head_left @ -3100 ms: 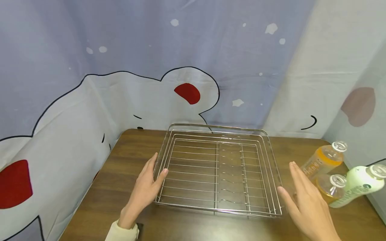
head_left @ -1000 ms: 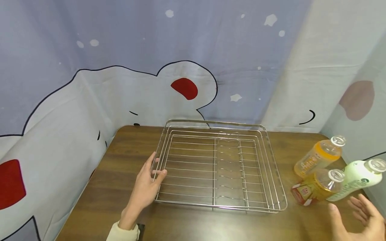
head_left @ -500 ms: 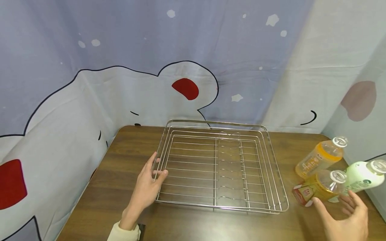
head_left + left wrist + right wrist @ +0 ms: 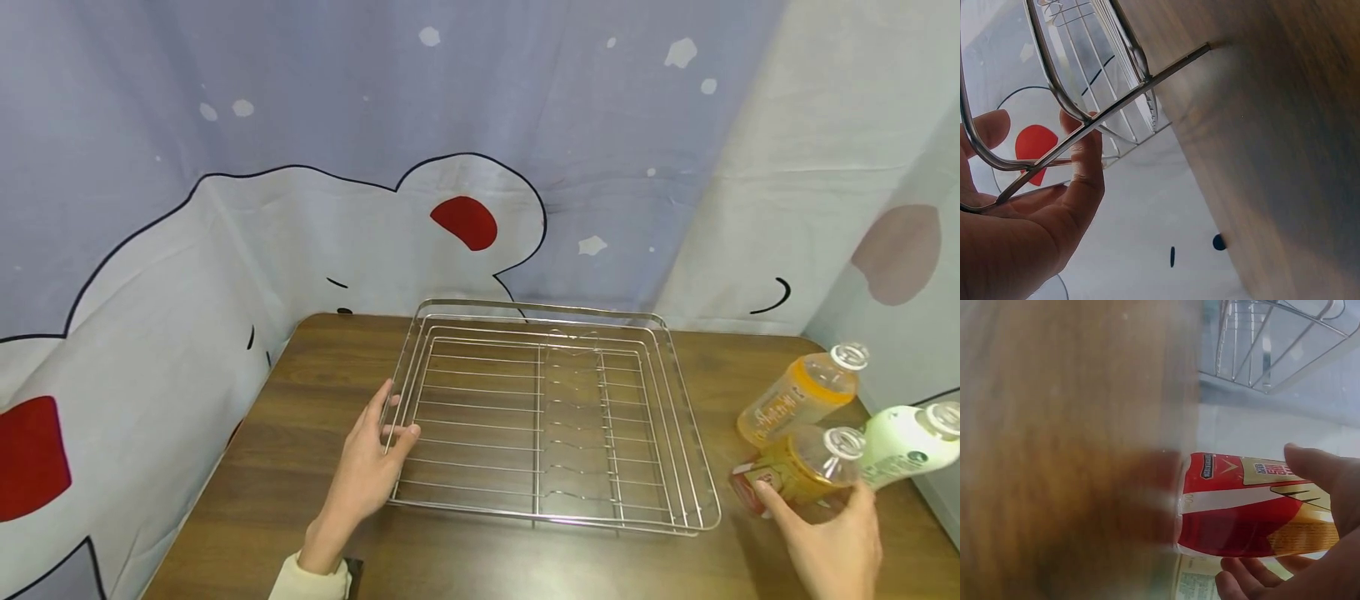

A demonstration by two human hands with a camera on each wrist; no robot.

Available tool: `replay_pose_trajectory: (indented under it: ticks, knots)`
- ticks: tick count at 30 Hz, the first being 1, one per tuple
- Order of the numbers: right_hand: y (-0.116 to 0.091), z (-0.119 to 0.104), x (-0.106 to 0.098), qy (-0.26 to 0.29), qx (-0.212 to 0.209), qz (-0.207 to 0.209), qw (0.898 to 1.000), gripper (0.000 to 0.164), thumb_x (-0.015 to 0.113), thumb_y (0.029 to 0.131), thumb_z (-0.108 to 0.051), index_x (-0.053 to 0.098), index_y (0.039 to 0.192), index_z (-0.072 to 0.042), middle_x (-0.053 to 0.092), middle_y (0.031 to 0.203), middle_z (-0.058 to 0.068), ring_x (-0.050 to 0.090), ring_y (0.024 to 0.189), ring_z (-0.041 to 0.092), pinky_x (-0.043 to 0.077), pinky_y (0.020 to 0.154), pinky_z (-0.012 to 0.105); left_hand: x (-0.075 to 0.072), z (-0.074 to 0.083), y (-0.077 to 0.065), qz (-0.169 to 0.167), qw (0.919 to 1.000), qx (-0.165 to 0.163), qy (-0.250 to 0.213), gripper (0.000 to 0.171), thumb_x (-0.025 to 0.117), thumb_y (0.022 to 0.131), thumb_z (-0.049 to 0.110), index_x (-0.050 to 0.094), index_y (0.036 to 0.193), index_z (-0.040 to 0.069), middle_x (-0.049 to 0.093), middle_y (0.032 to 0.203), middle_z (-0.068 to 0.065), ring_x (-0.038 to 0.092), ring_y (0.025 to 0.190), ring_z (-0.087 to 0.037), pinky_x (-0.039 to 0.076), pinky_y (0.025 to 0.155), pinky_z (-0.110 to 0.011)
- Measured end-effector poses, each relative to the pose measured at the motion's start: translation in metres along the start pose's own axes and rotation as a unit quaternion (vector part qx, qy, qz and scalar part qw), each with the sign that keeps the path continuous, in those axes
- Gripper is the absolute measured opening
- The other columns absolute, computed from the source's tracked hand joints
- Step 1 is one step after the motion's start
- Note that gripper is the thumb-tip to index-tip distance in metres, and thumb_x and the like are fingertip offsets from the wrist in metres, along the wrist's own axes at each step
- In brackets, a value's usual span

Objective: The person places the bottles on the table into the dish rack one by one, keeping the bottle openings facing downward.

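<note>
A wire dish rack [image 4: 536, 417] of shiny metal stands on the wooden table [image 4: 300, 400]. At its left side my left hand [image 4: 369, 467] holds the frame; in the left wrist view the fingers [image 4: 1088, 169] curl around the wires. To the right, a clear plastic drink bottle [image 4: 802, 462] with a red and yellow label stands upright, its cap not visible in place. My right hand [image 4: 836, 537] is around this bottle, thumb on the near side. The right wrist view shows the bottle [image 4: 1254, 506] between thumb and fingers, its base at the table.
Behind the held bottle stands an orange-banded clear bottle [image 4: 802, 396]. A pale green bottle [image 4: 903, 446] is close on its right. A printed curtain [image 4: 360, 242] hangs along the table's back and sides. A small dark object [image 4: 355, 575] lies by the left sleeve.
My right hand went from the rack's right side out to the right, then came back left and closed around the red and yellow bottle. The left hand stays on the rack.
</note>
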State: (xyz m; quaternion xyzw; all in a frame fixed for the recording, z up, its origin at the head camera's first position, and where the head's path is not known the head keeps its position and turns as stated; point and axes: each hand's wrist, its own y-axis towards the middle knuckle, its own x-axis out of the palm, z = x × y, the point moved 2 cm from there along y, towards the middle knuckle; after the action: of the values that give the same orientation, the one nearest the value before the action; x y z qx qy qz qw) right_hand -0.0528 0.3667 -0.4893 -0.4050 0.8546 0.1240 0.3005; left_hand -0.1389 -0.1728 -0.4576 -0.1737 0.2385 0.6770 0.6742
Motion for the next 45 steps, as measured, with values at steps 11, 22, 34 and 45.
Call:
replay_pose_trajectory:
  ticks: [11,22,34,45]
  knots:
    - [0.011,0.007,0.002,-0.023,-0.016,-0.034,0.999,0.097,0.086,0.096,-0.033,0.029,0.167,0.000,0.039,0.165,0.043,0.032,0.150,0.071,0.024,0.121,0.083,0.000,0.001,-0.001,0.002,1.0000,0.005,0.004,0.080,0.070,0.112,0.029,0.027,0.175,0.008,0.051,0.164,-0.023,0.074,0.117,-0.030,0.057,0.090,-0.045]
    - [0.011,0.011,0.001,-0.032,-0.016,-0.055,0.998,0.104,0.087,0.096,-0.032,0.021,0.170,0.000,0.033,0.167,0.044,0.028,0.151,0.072,0.022,0.122,0.084,0.000,0.001,-0.001,-0.001,1.0000,0.001,-0.003,0.080,0.070,0.112,0.031,0.027,0.175,0.007,0.051,0.165,-0.023,0.073,0.115,-0.028,0.057,0.085,-0.040]
    - [0.012,0.011,0.001,-0.036,-0.025,-0.067,0.997,0.100,0.086,0.097,-0.032,0.024,0.167,0.003,0.041,0.158,0.048,0.034,0.145,0.073,0.024,0.119,0.085,0.000,0.000,0.001,-0.008,0.9999,-0.011,-0.002,0.081,0.070,0.112,0.027,0.024,0.176,0.007,0.049,0.166,-0.022,0.072,0.114,-0.027,0.056,0.078,-0.032]
    - [0.001,0.006,-0.003,-0.045,0.003,-0.068,0.997,0.100,0.083,0.100,-0.038,0.024,0.165,0.009,0.042,0.157,0.048,0.035,0.145,0.072,0.026,0.117,0.084,0.000,0.002,0.000,0.001,1.0000,-0.003,-0.002,0.081,0.071,0.111,0.027,0.027,0.175,0.007,0.051,0.165,-0.024,0.073,0.111,-0.026,0.055,0.077,-0.033]
